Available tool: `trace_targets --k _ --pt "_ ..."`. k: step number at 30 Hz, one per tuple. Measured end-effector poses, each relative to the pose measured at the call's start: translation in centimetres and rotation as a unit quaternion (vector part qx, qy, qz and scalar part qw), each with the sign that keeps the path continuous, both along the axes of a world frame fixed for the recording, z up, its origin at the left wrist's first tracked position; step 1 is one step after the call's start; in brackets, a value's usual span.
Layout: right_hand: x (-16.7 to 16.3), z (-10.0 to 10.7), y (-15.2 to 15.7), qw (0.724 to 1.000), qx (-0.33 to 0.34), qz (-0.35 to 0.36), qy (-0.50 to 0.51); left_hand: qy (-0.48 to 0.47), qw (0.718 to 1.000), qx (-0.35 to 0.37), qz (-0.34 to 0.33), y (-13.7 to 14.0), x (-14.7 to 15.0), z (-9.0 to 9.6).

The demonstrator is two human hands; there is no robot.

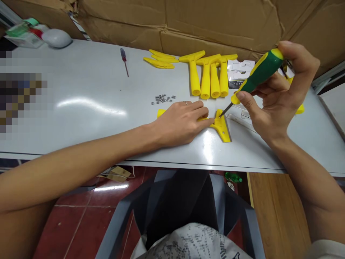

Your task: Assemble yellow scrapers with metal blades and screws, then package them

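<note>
On the white table lies a yellow plastic scraper [221, 127], its wide head pointing right and its handle mostly covered by my left hand [183, 122]. My left fingers wrap over the handle and press it down. My right hand [277, 93] grips a green and yellow screwdriver [260, 75], thumb low on the handle and a finger at its top end. The tilted shaft meets the upper part of the scraper head, where a screw seems to sit. Another screw shows lower on that head. Just beyond my left hand is a pile of small screws and nuts [163, 98].
Several yellow scrapers [206, 75] stand in a row at the back, beside thin yellow pieces [161, 59]. A second screwdriver [124, 61] lies further left. Clear plastic strips [241, 122] are under my right hand. A cardboard sheet [188, 25] borders the rear; a white computer mouse [57, 38] sits far left.
</note>
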State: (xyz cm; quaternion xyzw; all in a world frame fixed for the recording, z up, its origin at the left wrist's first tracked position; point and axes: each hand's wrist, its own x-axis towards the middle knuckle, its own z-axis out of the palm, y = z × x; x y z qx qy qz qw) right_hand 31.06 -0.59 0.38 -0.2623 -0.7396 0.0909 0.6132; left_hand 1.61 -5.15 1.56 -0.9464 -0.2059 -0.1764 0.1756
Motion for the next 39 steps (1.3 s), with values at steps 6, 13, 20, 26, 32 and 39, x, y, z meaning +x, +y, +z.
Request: trace_targets --k 6,13,20,26,32,39 --pt "-0.3 0.7 -0.4 1.000 0.009 -0.015 -0.005 -0.011 0.999 -0.009 -0.034 1.0 -0.5 0.0" --pt "-0.6 0.2 -0.2 0.996 -0.069 0.044 0.044 -0.012 0.998 -0.023 -0.063 2.2 -1.2 0.4" --pt "-0.5 -0.8 0.4 0.982 -0.131 0.109 0.076 -0.004 0.997 -0.036 -0.065 2.7 -1.2 0.3" --pt "-0.3 -1.6 1.1 0.985 -0.102 0.116 0.080 -0.021 0.997 -0.046 -0.063 2.8 -1.1 0.1" --pt "-0.6 -1.6 1.2 0.991 -0.070 0.090 0.065 -0.039 0.995 -0.052 -0.078 2.9 -1.3 0.0" --pt "-1.0 -2.1 1.6 0.991 -0.055 0.107 0.066 -0.028 0.995 -0.065 -0.064 3.0 -1.3 -0.1"
